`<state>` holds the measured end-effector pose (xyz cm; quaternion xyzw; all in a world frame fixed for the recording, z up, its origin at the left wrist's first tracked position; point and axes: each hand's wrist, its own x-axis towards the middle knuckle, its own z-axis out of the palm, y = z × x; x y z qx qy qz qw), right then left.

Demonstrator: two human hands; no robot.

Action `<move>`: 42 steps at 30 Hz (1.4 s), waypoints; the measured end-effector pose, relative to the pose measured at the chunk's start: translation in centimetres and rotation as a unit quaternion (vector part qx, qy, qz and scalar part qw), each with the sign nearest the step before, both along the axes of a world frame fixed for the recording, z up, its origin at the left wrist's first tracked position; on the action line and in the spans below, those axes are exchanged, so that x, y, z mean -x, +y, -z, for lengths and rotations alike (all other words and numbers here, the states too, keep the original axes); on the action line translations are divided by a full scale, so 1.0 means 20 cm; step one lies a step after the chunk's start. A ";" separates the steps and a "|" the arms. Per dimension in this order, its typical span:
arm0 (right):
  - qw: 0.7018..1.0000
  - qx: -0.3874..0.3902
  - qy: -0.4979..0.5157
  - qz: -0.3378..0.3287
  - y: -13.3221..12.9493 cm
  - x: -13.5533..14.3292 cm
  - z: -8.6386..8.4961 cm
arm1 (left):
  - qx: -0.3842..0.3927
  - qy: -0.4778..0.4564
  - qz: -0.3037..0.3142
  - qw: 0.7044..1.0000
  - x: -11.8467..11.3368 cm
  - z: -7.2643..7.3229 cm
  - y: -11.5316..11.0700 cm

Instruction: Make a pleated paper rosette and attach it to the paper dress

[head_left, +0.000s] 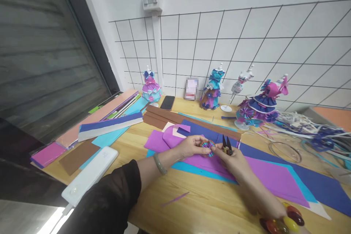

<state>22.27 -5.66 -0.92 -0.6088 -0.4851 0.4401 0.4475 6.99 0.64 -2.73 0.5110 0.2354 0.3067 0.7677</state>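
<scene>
A small pleated rosette [209,148] in purple and blue sits between my two hands over the coloured sheets. Fingers and thumb of my left hand [192,147] pinch its left side. My right hand [232,159] grips the right side with thumb and fingertips, and also carries a pair of scissors [227,143], their dark blades pointing up and apart. The scissors' handles are mostly hidden in the palm. Beneath the hands lie a purple sheet [270,175], a light blue sheet [189,169] and a dark blue sheet [315,186].
Behind stand dressed mini mannequins [151,89], [212,93], [263,100] and a barer one [238,86]. A phone [167,102] lies near the wall. Tangled ribbons [304,131] spread at right. A white power strip [91,173] and a purple strip [176,199] lie nearer.
</scene>
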 end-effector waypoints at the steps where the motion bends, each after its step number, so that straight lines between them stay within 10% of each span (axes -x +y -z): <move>1: 1.000 -0.001 -0.004 0.004 0.00 0.00 0.01 | -0.003 0.001 0.005 1.000 0.00 0.00 0.00; 28: 0.995 -0.011 -0.057 -0.085 -0.01 -0.06 -0.07 | 0.026 0.007 -0.033 0.999 -0.01 0.04 0.03; 42: 0.999 0.031 0.032 0.010 0.01 -0.03 0.00 | 0.066 -0.012 0.000 0.998 0.01 0.00 0.03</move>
